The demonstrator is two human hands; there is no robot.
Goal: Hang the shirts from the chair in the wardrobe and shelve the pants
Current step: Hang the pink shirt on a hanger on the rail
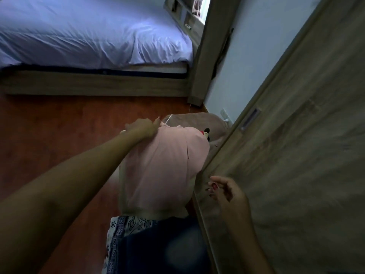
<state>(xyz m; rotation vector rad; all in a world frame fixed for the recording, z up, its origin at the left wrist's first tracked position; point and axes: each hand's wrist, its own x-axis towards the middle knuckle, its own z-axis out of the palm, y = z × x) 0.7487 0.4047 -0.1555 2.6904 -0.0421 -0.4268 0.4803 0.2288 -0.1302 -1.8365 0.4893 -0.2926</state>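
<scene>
Underfoot is a reddish-brown wooden floor. Across it stands a bed with a pale lilac sheet on a low wooden frame. To the right, a grey-brown wood-grain wardrobe door fills that side, with a recessed handle set in it. Behind its edge is a pale wall with a socket low down and a thin white cord running along the floor.

A pink shirt hangs between the person and the door, rounded over something hidden beneath it. The left hand is at the shirt's top far edge. Its fingers curl down over the cloth and hold it there. The right hand is well apart from that grip, just beside the shirt's lower right side and against the door's edge. Its fingers are loosely curled, and I see nothing between them, though they are blurred.

Beyond the shirt lies a brown cushion with a small plush toy on it. Below the shirt's hem show a white patterned cloth and dark blue denim.
</scene>
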